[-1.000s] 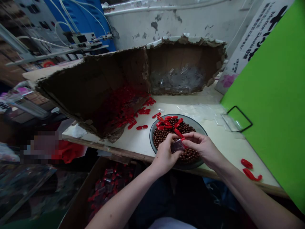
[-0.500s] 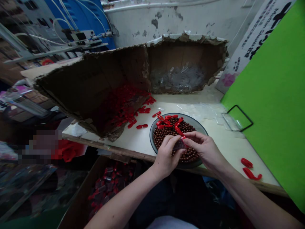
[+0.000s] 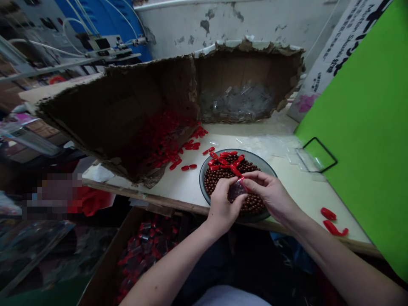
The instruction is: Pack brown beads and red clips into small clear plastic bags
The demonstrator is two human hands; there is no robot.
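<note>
A grey bowl (image 3: 204,172) full of small brown beads (image 3: 216,178), with several red clips (image 3: 225,161) on top, sits at the table's front edge. Over it, my left hand (image 3: 223,204) and my right hand (image 3: 270,193) pinch together a small clear packet (image 3: 236,190) with brown beads in it. A red clip (image 3: 244,180) shows at my right fingertips on the packet's top. Both hands are closed on the packet.
A torn cardboard box (image 3: 127,106) lies open behind, red clips (image 3: 165,140) spilling from its left half, clear plastic pieces (image 3: 237,104) in its right. Two red clips (image 3: 331,221) lie front right by a green board (image 3: 366,127). A carton of filled packets (image 3: 143,250) stands below the table.
Both hands have stayed over the bowl, fingers working the packet's top. The view has shifted slightly; nothing else on the table moved.
</note>
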